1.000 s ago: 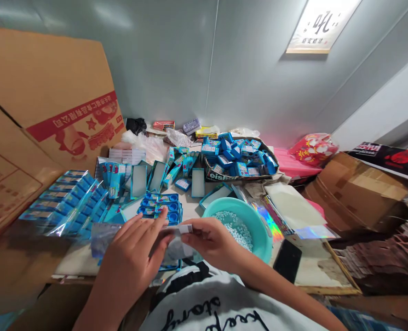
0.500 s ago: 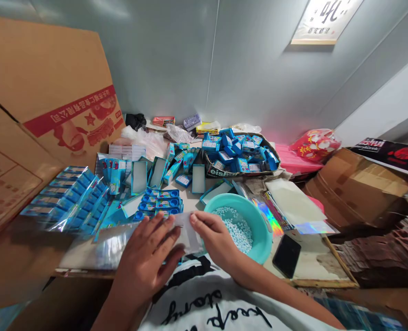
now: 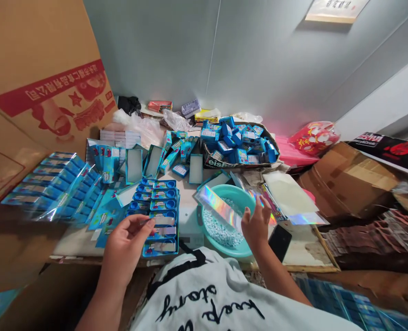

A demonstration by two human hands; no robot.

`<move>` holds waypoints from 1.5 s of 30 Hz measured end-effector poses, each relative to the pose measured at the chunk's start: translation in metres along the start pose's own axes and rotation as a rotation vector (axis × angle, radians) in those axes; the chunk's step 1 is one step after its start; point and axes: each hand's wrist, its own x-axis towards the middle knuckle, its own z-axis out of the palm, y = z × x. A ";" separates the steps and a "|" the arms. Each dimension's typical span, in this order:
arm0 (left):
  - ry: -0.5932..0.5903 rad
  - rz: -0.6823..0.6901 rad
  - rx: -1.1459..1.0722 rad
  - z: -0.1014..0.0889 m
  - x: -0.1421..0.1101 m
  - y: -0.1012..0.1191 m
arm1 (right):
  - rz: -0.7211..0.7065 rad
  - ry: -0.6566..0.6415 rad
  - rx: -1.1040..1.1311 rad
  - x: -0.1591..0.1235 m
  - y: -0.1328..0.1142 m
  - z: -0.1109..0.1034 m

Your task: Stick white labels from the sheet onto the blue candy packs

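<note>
My left hand [image 3: 129, 241] is closed, thumb and forefinger pinched at the end of a small silvery strip [image 3: 164, 221]. That strip lies over a blue printed tray of small packs [image 3: 164, 204], each with a round blue spot. Similar pale strips rest on the packs nearest me. My right hand [image 3: 258, 225] is raised at the right rim of a turquoise basin [image 3: 204, 230]. It appears to hold the lower end of a shiny rainbow strip [image 3: 219, 207], which slants across the basin; its grip is partly hidden. Small pale pellets [image 3: 221, 232] lie in the basin.
A carton of small blue boxes [image 3: 238, 147] stands at the back. Wrapped blue packs [image 3: 55, 184] are stacked at left beside a large cardboard box [image 3: 45, 92]. A black phone [image 3: 280, 241] and pale sheets [image 3: 290, 197] lie at right.
My hands have moved apart from the clear film they held together. My left hand is now over the tray, and my right has moved right, with a rainbow strip now across the basin.
</note>
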 end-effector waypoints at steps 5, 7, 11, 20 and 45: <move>-0.049 -0.006 0.041 0.013 0.007 0.008 | -0.294 -0.462 0.354 -0.011 -0.096 0.001; -0.083 -0.016 0.042 0.018 0.008 0.009 | -0.271 -0.690 0.530 -0.012 -0.133 0.005; -0.113 -0.033 0.069 0.021 0.012 0.008 | 0.051 -0.933 0.706 -0.019 -0.159 0.027; -0.083 0.017 0.337 -0.005 0.033 0.008 | 0.216 -0.837 0.676 -0.018 -0.130 0.062; 0.046 0.575 0.765 0.023 0.026 -0.002 | 0.046 -0.801 0.831 -0.025 -0.145 0.077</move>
